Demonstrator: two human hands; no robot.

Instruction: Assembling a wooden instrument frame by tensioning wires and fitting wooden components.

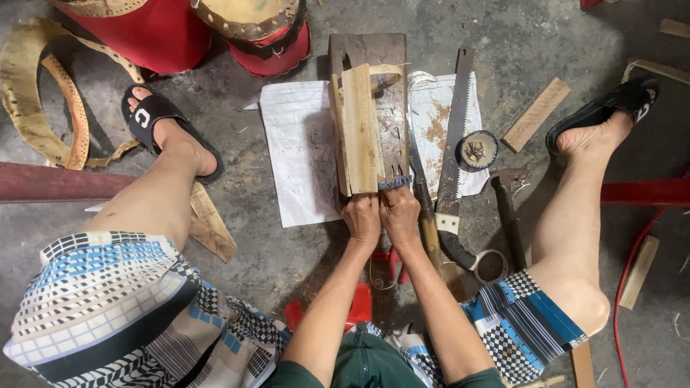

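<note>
Head view shows our left hand (361,217) and right hand (399,213) side by side, both clenched around the near end of a pale, rough-grained wooden slat bundle (359,129). It lies lengthwise on a dark, worn wooden block (394,100) over white sheets (298,151) on grey concrete. Right of the block we count one handsaw (455,136) with a toothed blade, one hammer (507,208), and one round tin of nails (479,149).

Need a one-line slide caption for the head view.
Seated person's left hand and right hand grip a pale wood strip on a dark board, handsaw beside.
</note>
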